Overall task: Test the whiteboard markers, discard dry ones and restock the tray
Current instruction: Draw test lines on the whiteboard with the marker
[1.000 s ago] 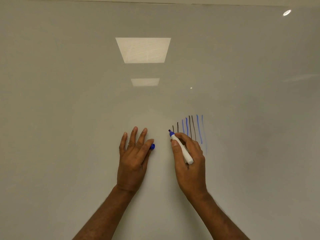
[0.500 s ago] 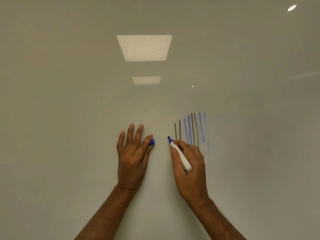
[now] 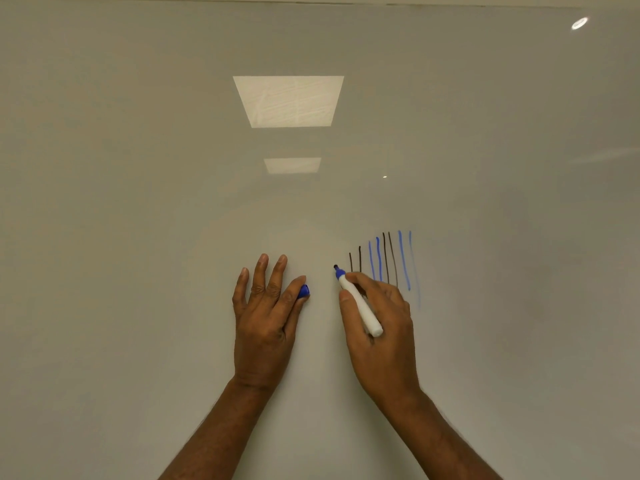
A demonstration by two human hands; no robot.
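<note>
Eight strokes [image 3: 379, 258] stand unchanged on the whiteboard [image 3: 138, 202] — the marker [image 3: 362, 308] tip has crept up just left of them, the right hand [image 3: 384, 327] keeping its closed grip; the left hand [image 3: 263, 323] pinches the blue cap [image 3: 304, 291].

One marker [image 3: 360, 306], one cap [image 3: 304, 291], four blue strokes [image 3: 403, 261] and four dark strokes [image 3: 385, 258].

white marker [image 3: 360, 304] with blue collar; blue cap [image 3: 304, 291]; blue and dark brown strokes [image 3: 384, 259]; pale grey whiteboard [image 3: 138, 237]
</note>
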